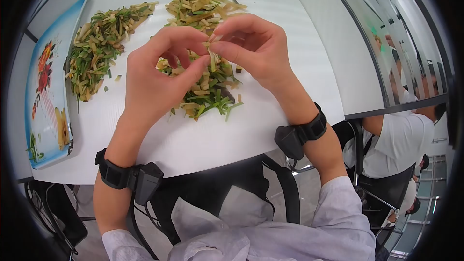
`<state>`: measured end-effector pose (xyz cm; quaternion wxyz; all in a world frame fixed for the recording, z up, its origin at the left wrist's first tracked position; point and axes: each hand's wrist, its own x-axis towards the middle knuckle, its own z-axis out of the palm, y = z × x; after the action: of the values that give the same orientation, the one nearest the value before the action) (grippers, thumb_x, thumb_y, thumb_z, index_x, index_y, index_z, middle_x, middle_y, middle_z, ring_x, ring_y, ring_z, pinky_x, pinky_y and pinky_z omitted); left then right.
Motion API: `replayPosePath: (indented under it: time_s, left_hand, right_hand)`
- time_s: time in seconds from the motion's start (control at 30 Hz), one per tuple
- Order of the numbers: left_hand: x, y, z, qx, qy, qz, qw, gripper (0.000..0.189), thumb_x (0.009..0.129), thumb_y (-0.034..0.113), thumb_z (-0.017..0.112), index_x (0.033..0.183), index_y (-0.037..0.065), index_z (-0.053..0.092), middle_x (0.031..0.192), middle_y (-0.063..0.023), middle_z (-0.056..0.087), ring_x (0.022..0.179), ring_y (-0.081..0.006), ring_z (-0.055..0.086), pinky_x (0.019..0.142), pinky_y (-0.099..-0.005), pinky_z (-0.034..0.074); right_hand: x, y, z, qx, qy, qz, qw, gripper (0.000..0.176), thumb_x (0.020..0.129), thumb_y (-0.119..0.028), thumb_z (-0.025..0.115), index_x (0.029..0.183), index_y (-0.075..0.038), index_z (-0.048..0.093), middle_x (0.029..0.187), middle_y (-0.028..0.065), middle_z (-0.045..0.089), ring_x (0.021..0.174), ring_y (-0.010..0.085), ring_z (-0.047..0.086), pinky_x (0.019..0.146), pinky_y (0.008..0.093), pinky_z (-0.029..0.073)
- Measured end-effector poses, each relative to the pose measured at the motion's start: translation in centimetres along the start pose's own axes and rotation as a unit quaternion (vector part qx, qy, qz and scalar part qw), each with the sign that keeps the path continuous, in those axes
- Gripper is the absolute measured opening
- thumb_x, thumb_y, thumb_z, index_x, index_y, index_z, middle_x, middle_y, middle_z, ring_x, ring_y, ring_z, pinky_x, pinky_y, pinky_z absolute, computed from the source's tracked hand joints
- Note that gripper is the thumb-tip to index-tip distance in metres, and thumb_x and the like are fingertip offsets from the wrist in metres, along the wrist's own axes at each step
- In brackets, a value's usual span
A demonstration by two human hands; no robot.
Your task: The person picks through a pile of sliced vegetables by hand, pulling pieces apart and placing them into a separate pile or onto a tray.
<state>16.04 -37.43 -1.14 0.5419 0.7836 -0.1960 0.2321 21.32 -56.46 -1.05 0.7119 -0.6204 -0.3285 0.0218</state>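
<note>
My left hand (162, 65) and my right hand (256, 50) meet fingertip to fingertip above the white table. Between their pinched thumbs and forefingers is a small pale-green vegetable strip (212, 60); fingers cover part of it. Below and beyond the hands spreads a heap of chopped vegetable pieces (205, 92), green mixed with pale yellow and a few dark bits. Another heap of chopped vegetable pieces (99, 48) lies to the left, apart from the first.
A blue-rimmed white tray (36, 111) with a flower print stands at the left, holding yellow strips (62, 128) and green bits (34, 147). Low partitions border the white table (270, 140). A person in a white shirt (403, 140) sits beyond the right partition.
</note>
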Motion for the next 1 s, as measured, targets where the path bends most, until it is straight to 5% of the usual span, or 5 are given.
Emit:
replayPosePath:
  time_s: [0.47, 0.6, 0.67, 0.8, 1.0]
  left_hand:
    - [-0.03, -0.37, -0.13, -0.017, 0.008, 0.025, 1.000, 0.014, 0.073, 0.004, 0.082, 0.082, 0.007, 0.071, 0.078, 0.0031, 0.071, 0.057, -0.0047, 0.059, 0.050, -0.0193, 0.040]
    - [-0.14, -0.16, -0.16, -0.020, -0.001, 0.015, 1.000, 0.014, 0.073, 0.004, 0.081, 0.082, 0.007, 0.071, 0.076, 0.0032, 0.070, 0.057, -0.0043, 0.059, 0.050, -0.0194, 0.039]
    - [-0.25, 0.09, -0.45, 0.003, -0.033, -0.026, 0.999, 0.014, 0.074, -0.002, 0.077, 0.084, 0.003, 0.069, 0.086, -0.0016, 0.071, 0.071, -0.0055, 0.061, 0.062, -0.0199, 0.047]
    - [-0.08, -0.03, -0.40, 0.044, -0.042, -0.043, 0.997, 0.014, 0.074, 0.001, 0.079, 0.084, 0.004, 0.069, 0.082, 0.0004, 0.070, 0.068, -0.0052, 0.061, 0.061, -0.0198, 0.047]
    - [-0.10, -0.12, -0.35, 0.057, -0.032, -0.071, 0.995, 0.014, 0.077, 0.003, 0.079, 0.086, 0.005, 0.069, 0.082, 0.0008, 0.069, 0.066, -0.0049, 0.060, 0.059, -0.0191, 0.047]
  right_hand:
    - [0.03, 0.11, 0.01, -0.021, -0.036, -0.011, 0.999, 0.013, 0.083, 0.000, 0.073, 0.095, -0.002, 0.070, 0.090, 0.0033, 0.070, 0.081, 0.0088, 0.065, 0.068, 0.0220, 0.053]
    - [0.02, 0.12, -0.01, -0.031, -0.040, -0.023, 0.998, 0.012, 0.083, 0.000, 0.073, 0.095, -0.002, 0.071, 0.090, 0.0030, 0.070, 0.080, 0.0087, 0.065, 0.067, 0.0214, 0.052]
    - [0.02, 0.19, -0.07, -0.038, -0.042, -0.026, 0.998, 0.012, 0.083, -0.001, 0.072, 0.094, -0.002, 0.071, 0.090, 0.0029, 0.071, 0.079, 0.0086, 0.065, 0.067, 0.0214, 0.052]
    - [0.09, -0.19, -0.39, -0.121, -0.072, -0.017, 0.990, 0.018, 0.082, 0.009, 0.068, 0.099, 0.003, 0.069, 0.096, 0.0099, 0.070, 0.085, 0.0150, 0.067, 0.076, 0.0271, 0.056]
    - [-0.12, 0.15, -0.01, -0.090, -0.033, -0.021, 0.995, 0.018, 0.083, -0.001, 0.060, 0.096, -0.004, 0.073, 0.088, 0.0037, 0.072, 0.075, 0.0089, 0.065, 0.069, 0.0234, 0.053]
